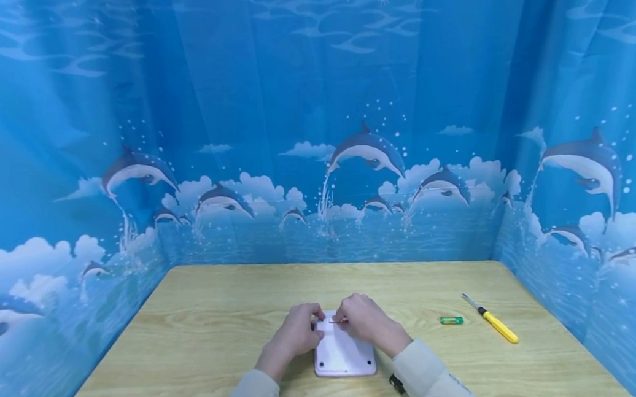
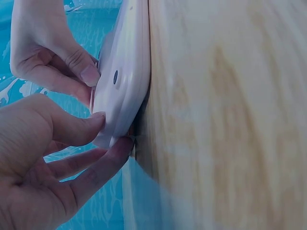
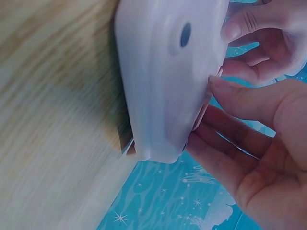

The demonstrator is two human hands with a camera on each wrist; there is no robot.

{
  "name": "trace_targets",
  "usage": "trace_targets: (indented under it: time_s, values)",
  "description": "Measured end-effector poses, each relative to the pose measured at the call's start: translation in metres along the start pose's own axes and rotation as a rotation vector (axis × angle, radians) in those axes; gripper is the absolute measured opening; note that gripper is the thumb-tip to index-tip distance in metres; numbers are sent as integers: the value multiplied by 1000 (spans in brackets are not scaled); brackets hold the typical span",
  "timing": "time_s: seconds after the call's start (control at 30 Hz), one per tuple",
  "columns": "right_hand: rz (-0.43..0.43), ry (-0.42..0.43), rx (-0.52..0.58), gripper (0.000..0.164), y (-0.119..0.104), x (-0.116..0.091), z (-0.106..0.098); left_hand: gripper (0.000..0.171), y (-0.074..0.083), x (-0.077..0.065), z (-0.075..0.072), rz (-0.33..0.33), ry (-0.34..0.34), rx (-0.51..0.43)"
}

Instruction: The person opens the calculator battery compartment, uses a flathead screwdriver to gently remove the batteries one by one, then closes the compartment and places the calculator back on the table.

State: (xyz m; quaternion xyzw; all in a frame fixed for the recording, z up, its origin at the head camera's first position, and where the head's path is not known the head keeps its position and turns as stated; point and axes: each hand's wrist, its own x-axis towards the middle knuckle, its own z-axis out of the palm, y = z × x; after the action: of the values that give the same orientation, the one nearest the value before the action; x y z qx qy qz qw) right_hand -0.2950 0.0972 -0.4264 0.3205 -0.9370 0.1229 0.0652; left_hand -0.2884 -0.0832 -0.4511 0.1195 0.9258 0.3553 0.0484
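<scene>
A pale pink flat device (image 1: 344,351), perhaps a calculator lying face down, rests on the table with dark round feet showing on its upturned side. My left hand (image 1: 298,330) grips its far left corner, thumb on top and fingers at the edge, as the left wrist view also shows. At the far end, my right hand (image 1: 366,320) pinches a thin pinkish cover (image 3: 202,113) between thumb and fingers. This cover sits tilted up against the device's far part. Fingers partly hide it, and the opening beneath cannot be seen.
To the right on the wooden table (image 1: 205,329) lies a green battery (image 1: 451,321). Beyond it is a screwdriver (image 1: 495,323) with a yellow handle, its metal tip pointing away. A blue dolphin-print curtain (image 1: 311,100) encloses the table's back and sides.
</scene>
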Motion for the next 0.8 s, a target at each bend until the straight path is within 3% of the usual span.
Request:
trace_targets:
  time_s: [0.43,0.8]
  values:
    - [0,-10,-1,18,0,1,0,22,1,0,0,-22,3,-6]
    - [-16,-6,-13,18,-1,-1,0,21,0,0,0,3,4,0]
